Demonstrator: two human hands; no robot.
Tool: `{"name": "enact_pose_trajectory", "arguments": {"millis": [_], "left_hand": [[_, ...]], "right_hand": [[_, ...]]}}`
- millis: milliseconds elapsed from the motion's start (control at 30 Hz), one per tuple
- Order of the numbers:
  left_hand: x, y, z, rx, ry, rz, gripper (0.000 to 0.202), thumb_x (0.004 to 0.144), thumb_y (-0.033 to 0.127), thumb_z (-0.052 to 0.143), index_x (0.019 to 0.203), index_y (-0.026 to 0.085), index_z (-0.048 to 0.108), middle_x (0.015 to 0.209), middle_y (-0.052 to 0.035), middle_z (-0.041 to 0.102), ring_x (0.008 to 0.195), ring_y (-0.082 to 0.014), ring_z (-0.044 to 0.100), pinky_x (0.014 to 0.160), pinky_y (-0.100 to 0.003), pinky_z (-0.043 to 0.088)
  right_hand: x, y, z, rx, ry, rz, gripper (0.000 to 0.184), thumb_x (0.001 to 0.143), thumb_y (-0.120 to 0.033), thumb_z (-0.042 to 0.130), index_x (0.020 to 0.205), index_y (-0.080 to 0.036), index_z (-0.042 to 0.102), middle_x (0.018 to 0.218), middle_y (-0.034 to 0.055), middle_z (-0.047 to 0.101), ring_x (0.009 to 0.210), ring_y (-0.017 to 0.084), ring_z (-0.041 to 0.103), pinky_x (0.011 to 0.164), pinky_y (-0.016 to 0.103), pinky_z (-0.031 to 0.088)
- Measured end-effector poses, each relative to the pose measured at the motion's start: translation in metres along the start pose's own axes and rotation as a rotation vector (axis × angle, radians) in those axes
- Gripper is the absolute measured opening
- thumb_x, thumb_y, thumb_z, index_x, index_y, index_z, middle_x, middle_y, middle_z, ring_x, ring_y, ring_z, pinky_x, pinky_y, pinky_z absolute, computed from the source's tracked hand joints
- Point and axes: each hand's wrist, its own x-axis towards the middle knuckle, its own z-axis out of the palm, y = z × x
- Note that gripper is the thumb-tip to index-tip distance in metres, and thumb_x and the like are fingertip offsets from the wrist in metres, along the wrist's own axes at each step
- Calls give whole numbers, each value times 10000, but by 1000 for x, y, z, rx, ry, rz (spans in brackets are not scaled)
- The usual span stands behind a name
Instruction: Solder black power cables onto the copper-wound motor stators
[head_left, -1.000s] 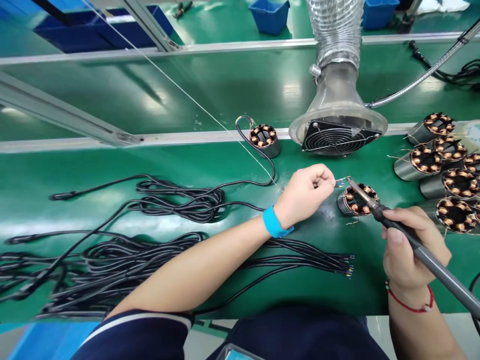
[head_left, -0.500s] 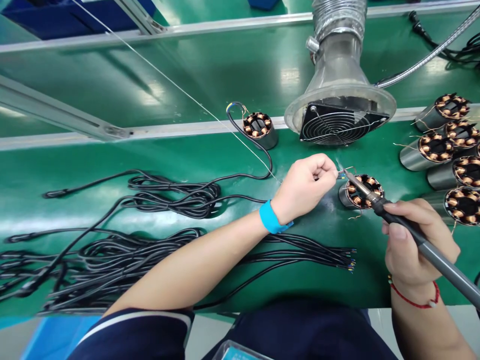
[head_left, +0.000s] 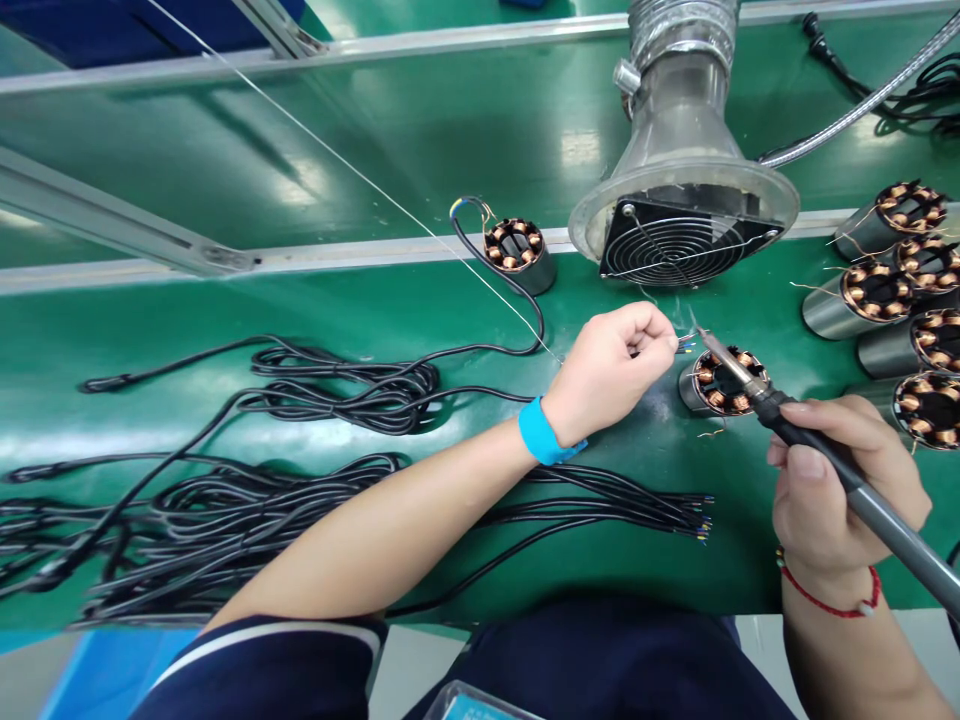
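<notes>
My left hand (head_left: 619,360) is closed in a pinch, with a thin solder wire (head_left: 450,245) running into it from the upper left. Coloured wire ends (head_left: 685,348) of a black cable stick out just past its fingertips; my fingers hide how they are held. My right hand (head_left: 847,490) grips a soldering iron (head_left: 814,445), its tip close to those wires at the left fingertips. Faint smoke rises there. Just below the iron's tip stands a motor stator (head_left: 705,388) with copper windings, partly behind the iron.
A fume extractor (head_left: 675,235) with a fan grille hangs above the hands. Another stator (head_left: 525,260) with a cable attached stands behind. Several stators (head_left: 855,300) are grouped at right. Coiled black cables (head_left: 285,510) lie at left, their stripped ends (head_left: 701,518) below my wrist.
The soldering iron's tip has shifted slightly up and right, and my right hand has moved a little rightward. Smoke near the tip shows more clearly. My left hand stays almost still.
</notes>
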Motion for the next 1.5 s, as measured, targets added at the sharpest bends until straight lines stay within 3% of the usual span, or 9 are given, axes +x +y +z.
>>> {"name": "enact_pose_trajectory", "arguments": {"millis": [67,267,433,700,933,1100,1200,1367,1500], "left_hand": [[0,0,0,9,2,-11,157,785,78,503,652,160,505,578,54,484,529,-62,400,541,-200,361],[-1,1,-1,12,3,-12,150,785,84,510,657,161,510,574,53,480,519,-56,392,524,-196,348],[-1,1,0,17,0,-16,145,781,95,512,652,161,512,581,48,496,528,-58,412,527,-196,352],[0,1,0,-3,2,-14,135,782,106,514,659,161,519,573,53,485,522,-58,402,529,-198,356],[1,-1,-1,-22,-16,-27,126,793,129,520,672,163,525,565,58,472,502,-57,389,511,-197,343],[0,-1,-2,-33,-41,-31,123,806,135,526,685,157,534,576,57,486,502,-58,406,512,-198,340],[-1,-1,-1,-32,-62,-22,126,815,149,532,690,155,531,587,57,490,512,-63,424,518,-202,346],[-5,-5,0,-24,-79,46,92,826,162,518,736,161,535,618,50,498,561,-82,456,555,-215,372],[-8,-5,-2,36,-21,125,84,830,157,521,747,170,524,685,31,522,631,-98,475,604,-222,400]], "right_hand": [[1,0,0,-7,34,-31,192,884,-282,591,1030,-242,708,695,-11,601,525,132,494,465,306,368],[-2,-3,-3,2,-65,62,191,877,-253,594,1032,-230,703,709,3,596,563,147,506,485,314,373],[-2,2,-2,-8,38,-2,206,891,-313,604,1059,-252,706,724,2,604,539,149,504,492,330,378],[-3,4,-4,-54,1,36,306,870,-267,659,1175,-291,669,823,10,658,639,169,570,592,357,468],[-5,-6,4,4,-5,125,483,950,-268,575,1418,-325,474,943,19,725,738,207,705,621,375,576],[20,-21,6,-203,-153,279,316,947,-253,567,1262,-271,544,926,24,731,843,196,711,750,358,570],[27,-19,17,-162,-249,301,412,885,-242,631,1271,-286,495,981,38,708,834,198,691,720,355,555],[21,-13,38,-160,-171,343,373,869,-222,596,1225,-268,494,821,-7,658,784,192,651,781,406,529],[15,-13,43,-152,-101,345,402,858,-216,610,1237,-277,488,835,-16,653,818,179,634,807,383,518]]}}
